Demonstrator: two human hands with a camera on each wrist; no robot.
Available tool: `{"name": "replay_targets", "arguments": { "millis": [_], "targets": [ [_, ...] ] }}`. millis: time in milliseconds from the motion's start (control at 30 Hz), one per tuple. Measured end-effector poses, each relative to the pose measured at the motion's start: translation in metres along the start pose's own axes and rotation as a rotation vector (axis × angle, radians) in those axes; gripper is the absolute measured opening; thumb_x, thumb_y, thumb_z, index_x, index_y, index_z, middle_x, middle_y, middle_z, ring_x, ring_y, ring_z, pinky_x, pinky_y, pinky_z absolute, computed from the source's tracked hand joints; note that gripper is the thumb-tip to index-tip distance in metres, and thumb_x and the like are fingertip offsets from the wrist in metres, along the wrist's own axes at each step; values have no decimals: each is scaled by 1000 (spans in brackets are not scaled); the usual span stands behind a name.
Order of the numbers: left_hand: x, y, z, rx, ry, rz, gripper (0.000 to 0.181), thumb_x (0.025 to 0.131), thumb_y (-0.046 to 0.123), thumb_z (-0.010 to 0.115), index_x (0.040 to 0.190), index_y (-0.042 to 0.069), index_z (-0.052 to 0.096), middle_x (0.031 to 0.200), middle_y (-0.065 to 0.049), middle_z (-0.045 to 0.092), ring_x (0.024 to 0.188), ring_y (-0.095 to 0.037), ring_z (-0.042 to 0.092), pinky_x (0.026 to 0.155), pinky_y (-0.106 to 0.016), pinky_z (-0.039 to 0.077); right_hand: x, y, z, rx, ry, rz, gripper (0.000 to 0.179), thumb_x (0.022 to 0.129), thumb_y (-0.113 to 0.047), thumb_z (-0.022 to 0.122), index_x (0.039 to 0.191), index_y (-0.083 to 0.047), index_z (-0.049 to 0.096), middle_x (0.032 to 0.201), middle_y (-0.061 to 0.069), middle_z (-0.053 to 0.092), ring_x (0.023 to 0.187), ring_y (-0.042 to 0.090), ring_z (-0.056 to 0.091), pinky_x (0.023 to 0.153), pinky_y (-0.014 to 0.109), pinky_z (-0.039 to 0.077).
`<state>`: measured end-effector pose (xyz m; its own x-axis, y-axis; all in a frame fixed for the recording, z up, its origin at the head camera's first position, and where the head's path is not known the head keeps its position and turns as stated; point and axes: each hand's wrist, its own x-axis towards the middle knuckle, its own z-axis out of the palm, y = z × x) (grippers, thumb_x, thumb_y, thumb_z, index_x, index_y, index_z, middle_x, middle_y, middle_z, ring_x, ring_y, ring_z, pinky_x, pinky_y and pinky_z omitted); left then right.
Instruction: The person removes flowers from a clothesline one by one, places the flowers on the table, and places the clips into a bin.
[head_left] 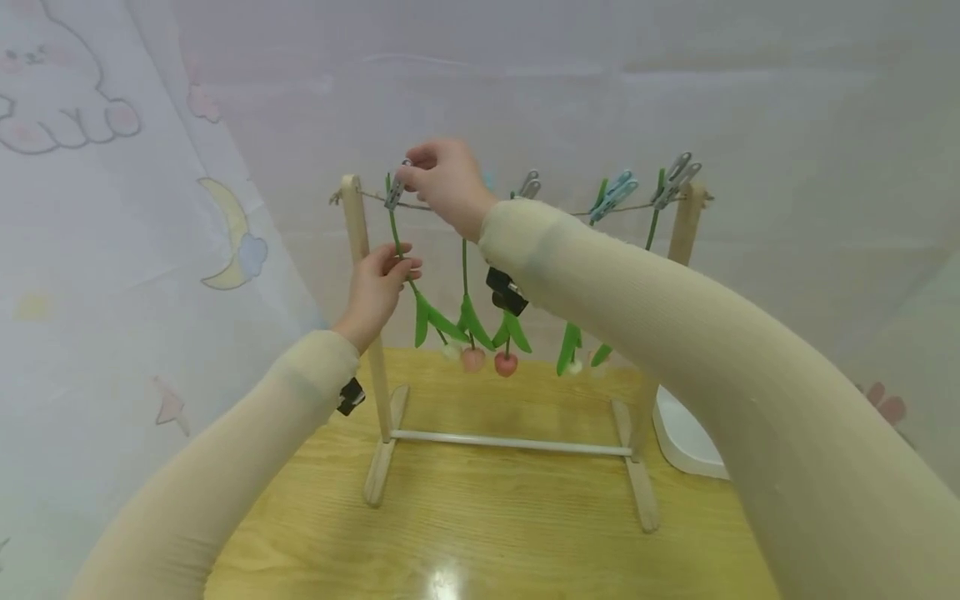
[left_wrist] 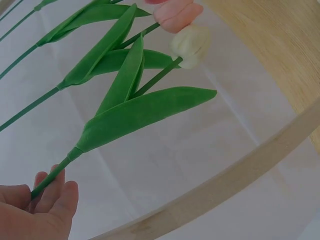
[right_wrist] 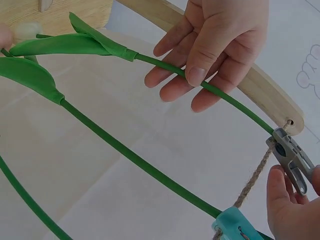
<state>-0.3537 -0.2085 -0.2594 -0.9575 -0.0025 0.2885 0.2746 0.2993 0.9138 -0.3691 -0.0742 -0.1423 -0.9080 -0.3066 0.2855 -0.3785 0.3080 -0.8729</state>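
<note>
My left hand (head_left: 377, 292) pinches the green stem of an artificial white tulip (left_wrist: 191, 46), thumb against fingers, partway along the stem. The tulip hangs bloom down, its two long green leaves (left_wrist: 135, 117) spreading below my fingers. Higher up, my right hand (head_left: 450, 179) holds the handle end of a grey clothespin (right_wrist: 291, 157) between thumb and fingers. That clothespin sits on the twine (right_wrist: 250, 185) beside the left post, with the top of the stem at its jaws. A teal clothespin (right_wrist: 237, 225) grips the neighbouring stem.
The wooden rack (head_left: 513, 442) stands on a wood-grain table (head_left: 465, 525). More upside-down tulips, including a red one (head_left: 506, 364), hang along the twine from blue (head_left: 617, 194) and grey clothespins (head_left: 678, 179). A white tray (head_left: 686, 442) lies right of the rack, partly behind my right sleeve.
</note>
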Motion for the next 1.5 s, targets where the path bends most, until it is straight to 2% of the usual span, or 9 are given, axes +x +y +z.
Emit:
{"name": "replay_targets", "arguments": {
  "millis": [300,567,733,900,1100,1267,1333,1500],
  "targets": [
    [-3,-6,-10,5,18,-13,33,104,7,43,134,-4,49,125,-23,60,113,-33,60,99,-42,47,0,-2,9,16,30,1,29,97,-10,60,124,1,58,114,11,64,98,18,64,81,21,54],
    [-9,-8,-15,1,0,-57,32,104,8,44,133,-5,49,126,-22,59,115,-31,60,97,-39,48,-7,-4,8,45,91,-93,21,98,-9,59,114,3,62,109,11,68,96,16,65,80,23,55],
    [-16,-12,-19,3,-4,-79,33,104,9,45,133,-6,48,127,-23,59,115,-31,60,93,-36,51,-13,-6,3,99,112,-137,20,97,-9,59,114,2,62,109,11,67,96,14,65,80,22,54],
    [-24,-18,-23,30,2,-74,33,104,12,47,131,-6,50,126,-22,60,113,-32,61,87,-28,52,-24,-2,-2,175,116,-161,20,97,-7,59,115,2,61,107,12,66,97,16,65,82,23,55],
    [-33,-25,-27,53,35,-71,31,103,13,49,128,-5,54,125,-21,62,111,-31,61,81,-23,47,-37,12,-7,153,97,-206,26,97,-5,59,122,3,58,110,13,65,101,17,63,86,22,53],
    [-42,-29,-30,29,39,-90,31,103,14,50,128,-4,54,127,-19,61,102,-22,64,89,-35,48,-49,23,-13,127,126,-226,29,95,-5,63,122,3,58,111,14,67,100,18,64,85,24,53],
    [-46,-31,-32,22,48,-99,31,103,15,49,128,-4,54,128,-19,61,95,-13,65,90,-38,48,-56,27,-15,129,132,-221,30,94,-6,64,122,2,59,112,13,67,100,17,65,85,25,53],
    [-56,-37,-37,23,80,-111,32,104,16,49,129,-4,53,128,-19,60,86,-3,65,86,-33,51,-70,37,-21,139,115,-196,33,94,-7,65,125,2,58,115,13,67,103,17,64,88,27,53]
  ]
}}
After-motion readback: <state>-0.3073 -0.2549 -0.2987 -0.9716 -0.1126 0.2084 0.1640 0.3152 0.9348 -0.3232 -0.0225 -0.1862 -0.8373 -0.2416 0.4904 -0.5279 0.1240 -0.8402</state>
